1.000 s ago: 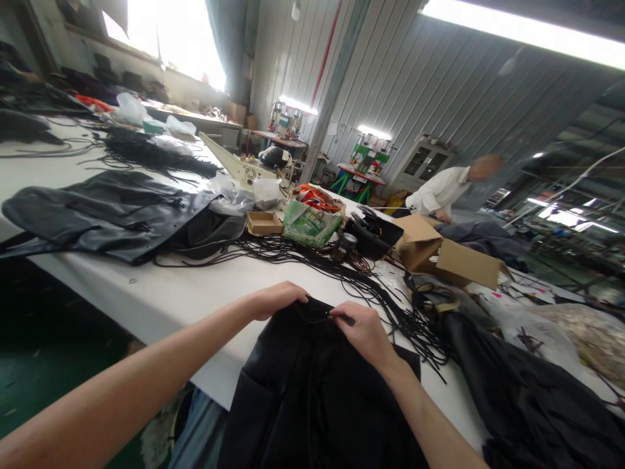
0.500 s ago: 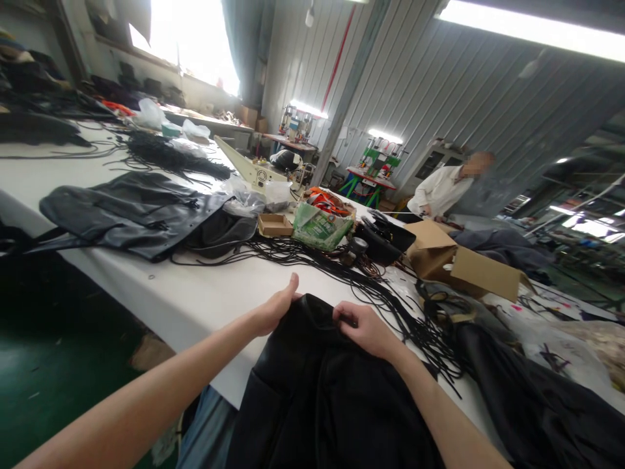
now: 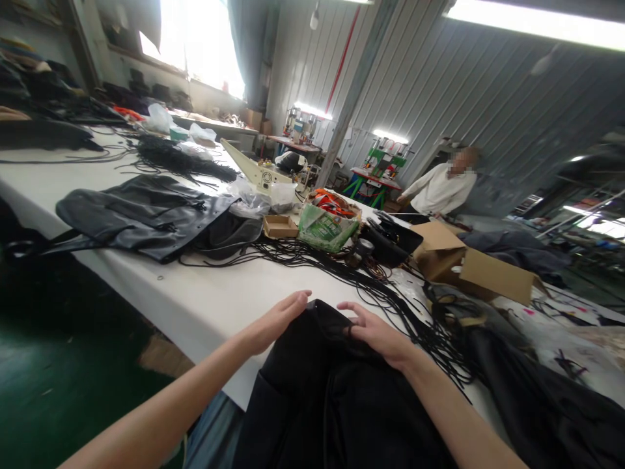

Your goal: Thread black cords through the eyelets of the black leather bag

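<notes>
A black garment [image 3: 332, 391] lies over the near edge of the white table [image 3: 209, 299], its top edge between my hands. My left hand [image 3: 276, 319] rests on the garment's left side with fingers stretched flat. My right hand [image 3: 375, 332] lies on the garment's right side, fingers extended, thumb pressing the fabric. A thin black cord seems to run along the top edge under my right fingers; I cannot make it out well.
Loose black cords [image 3: 390, 299] spread beyond my hands. A dark leather garment [image 3: 146, 218], a small cardboard tray [image 3: 279, 226], a green bag [image 3: 325, 228] and an open carton [image 3: 469, 264] stand farther back. A person in a white shirt [image 3: 439, 189] works at the far end.
Both hands have gone from pinching the garment's top edge to lying flat on it with fingers spread. The view has drifted slightly right.
</notes>
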{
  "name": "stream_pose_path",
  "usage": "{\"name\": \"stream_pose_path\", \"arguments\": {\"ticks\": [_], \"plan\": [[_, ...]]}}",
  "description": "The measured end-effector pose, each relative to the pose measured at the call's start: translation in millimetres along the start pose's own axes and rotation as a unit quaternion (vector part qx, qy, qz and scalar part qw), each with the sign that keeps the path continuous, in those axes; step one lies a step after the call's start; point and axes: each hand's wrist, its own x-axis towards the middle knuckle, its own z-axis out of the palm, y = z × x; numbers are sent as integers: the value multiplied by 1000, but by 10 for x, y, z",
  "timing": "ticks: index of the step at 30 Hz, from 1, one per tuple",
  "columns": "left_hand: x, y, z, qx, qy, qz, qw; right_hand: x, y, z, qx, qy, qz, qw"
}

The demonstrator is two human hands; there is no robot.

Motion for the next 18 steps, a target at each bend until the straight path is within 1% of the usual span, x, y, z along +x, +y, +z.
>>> {"name": "stream_pose_path", "arguments": {"ticks": [2, 4, 7, 10, 11, 12, 13, 15, 18], "plan": [[-55, 62, 19, 48, -12, 40, 998, -4, -22, 5, 26, -18, 24, 999], [-55, 143, 34, 96, -26, 66, 993, -9, -42, -2, 39, -26, 43, 998], [-12, 269, 59, 143, -26, 99, 984, -64, -87, -38, 54, -29, 50, 997], [2, 335, 87, 151, -22, 89, 984, -153, -157, -125, 76, -57, 32, 995], [-5, 336, 97, 149, -22, 78, 985, -169, -180, -167, 82, -55, 16, 995], [-13, 326, 108, 149, -20, 70, 986, -168, -200, -215, 87, -40, -3, 995], [-22, 306, 119, 149, -16, 65, 987, -147, -216, -267, 89, -13, -24, 996], [-29, 247, 145, 152, 7, 59, 987, -43, -242, -380, 81, 69, -55, 993], [-4, 147, 196, 155, 55, 53, 985, 214, -291, -544, 72, 177, -84, 978]]}}
